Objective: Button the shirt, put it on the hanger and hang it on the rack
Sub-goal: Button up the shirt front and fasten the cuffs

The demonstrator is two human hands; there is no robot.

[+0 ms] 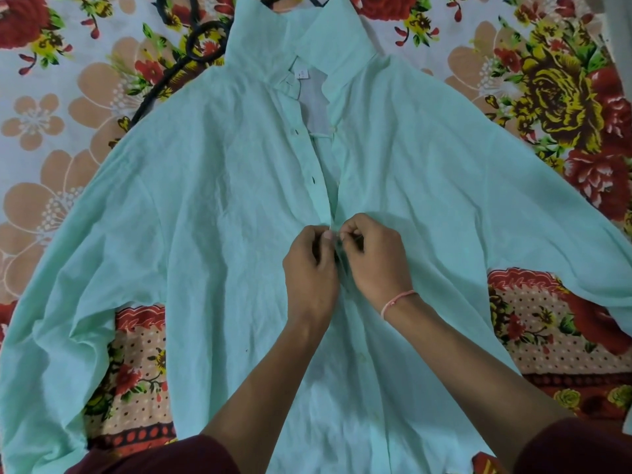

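hands [345, 258] pinch shirt [219, 213] placket.

Floral bedsheet [68, 107] with red, peach and yellow flowers, patterned border.

Shirt [222, 217]: pale mint green, long-sleeved, laid flat, front up, sleeves spread, collar raised; placket left open above mid-chest, seemingly closed below. Hanger [191, 46]: black, partly covered by the shirt's collar and shoulder.
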